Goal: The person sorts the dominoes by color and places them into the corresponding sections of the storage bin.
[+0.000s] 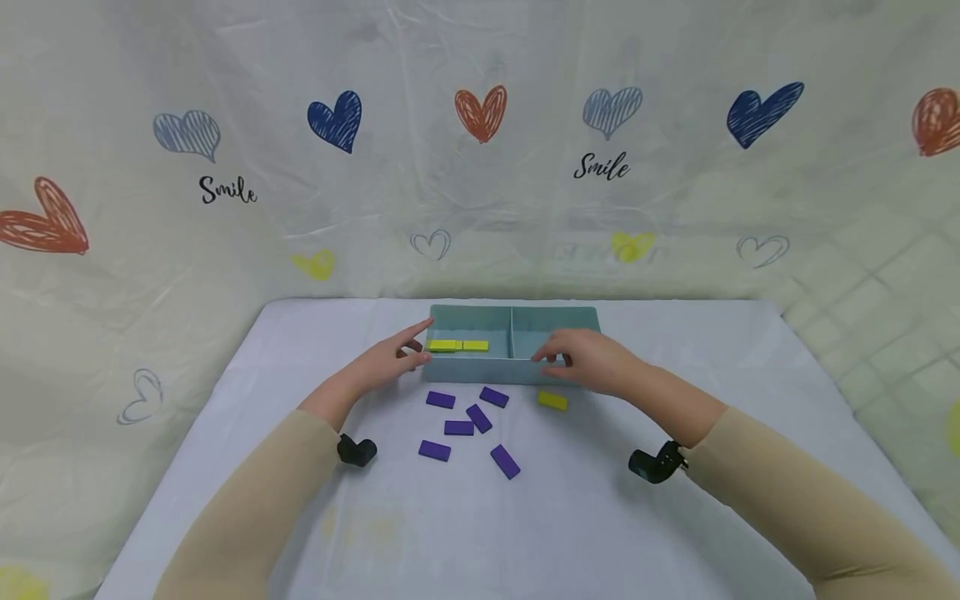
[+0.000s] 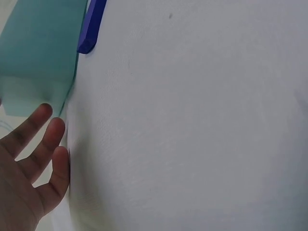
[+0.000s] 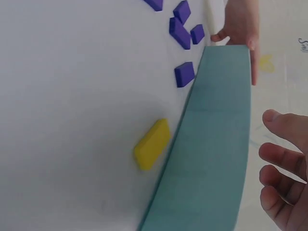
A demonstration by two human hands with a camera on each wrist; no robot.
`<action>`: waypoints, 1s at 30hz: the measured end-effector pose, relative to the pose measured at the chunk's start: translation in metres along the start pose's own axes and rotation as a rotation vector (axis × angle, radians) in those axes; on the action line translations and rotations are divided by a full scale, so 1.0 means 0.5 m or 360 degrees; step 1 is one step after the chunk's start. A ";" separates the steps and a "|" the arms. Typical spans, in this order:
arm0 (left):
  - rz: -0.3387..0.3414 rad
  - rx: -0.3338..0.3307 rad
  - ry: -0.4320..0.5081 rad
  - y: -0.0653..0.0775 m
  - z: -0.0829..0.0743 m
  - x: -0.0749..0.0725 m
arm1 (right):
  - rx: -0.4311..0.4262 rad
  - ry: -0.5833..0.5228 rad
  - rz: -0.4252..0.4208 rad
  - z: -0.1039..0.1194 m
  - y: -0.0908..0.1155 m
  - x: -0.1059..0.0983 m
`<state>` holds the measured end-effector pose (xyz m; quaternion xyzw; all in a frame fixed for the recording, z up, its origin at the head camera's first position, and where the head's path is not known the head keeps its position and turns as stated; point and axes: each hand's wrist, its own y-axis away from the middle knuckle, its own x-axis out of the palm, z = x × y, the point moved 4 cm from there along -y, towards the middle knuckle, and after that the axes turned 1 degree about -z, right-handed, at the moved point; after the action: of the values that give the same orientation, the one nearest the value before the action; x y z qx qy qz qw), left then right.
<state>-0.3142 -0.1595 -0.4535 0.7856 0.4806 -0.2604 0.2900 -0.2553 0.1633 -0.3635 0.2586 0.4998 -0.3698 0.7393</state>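
Underneath, surface (image 1: 600, 517): covered in white, everything carried on it.
Teal box (image 1: 480, 372): set toward the far edge, parted by a divider (image 1: 512, 333).
Right hand (image 1: 592, 358): fingers loosely bent, nothing gripped, held at the right compartment (image 1: 543, 320).
Left hand (image 1: 386, 361): fingers spread, nothing gripped, held at the box's left end.
Purple blocks (image 1: 506, 462): six, scattered before the box.
Yellow blocks (image 1: 475, 346): laid in the left compartment (image 1: 472, 323); one is seen outside, near the box's front.

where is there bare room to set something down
Bare table lies between the left sleeve and right sleeve, nearer than the purple blocks, and right of the tray to the table's edge. In front of the tray it's crowded: six purple blocks, one yellow block.
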 end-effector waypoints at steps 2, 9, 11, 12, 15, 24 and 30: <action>-0.0003 -0.0008 -0.0026 0.003 -0.002 -0.001 | 0.0012 0.0001 -0.0015 -0.009 0.012 0.004; -0.0019 -0.0055 -0.0096 0.004 -0.006 -0.001 | 0.0018 0.0044 -0.0011 -0.028 0.041 0.030; -0.0029 -0.0057 -0.0117 0.004 -0.006 -0.001 | 0.0013 0.0073 0.0004 -0.028 0.045 0.037; -0.0032 -0.0058 -0.0130 0.004 -0.005 -0.001 | 0.0006 0.0087 0.0014 -0.030 0.046 0.041; -0.0034 -0.0060 -0.0152 0.004 -0.004 -0.002 | -0.0002 0.0129 0.0038 -0.033 0.049 0.051; 0.0000 -0.0063 -0.0162 0.005 -0.001 -0.002 | 0.0092 0.0255 0.0146 -0.045 0.042 0.083; 0.0018 -0.0077 -0.0158 -0.001 0.003 0.001 | 0.0071 0.0325 0.0145 -0.043 0.039 0.095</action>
<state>-0.3146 -0.1604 -0.4550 0.7672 0.4673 -0.2856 0.3338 -0.2407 0.1773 -0.4155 0.3336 0.5520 -0.3185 0.6947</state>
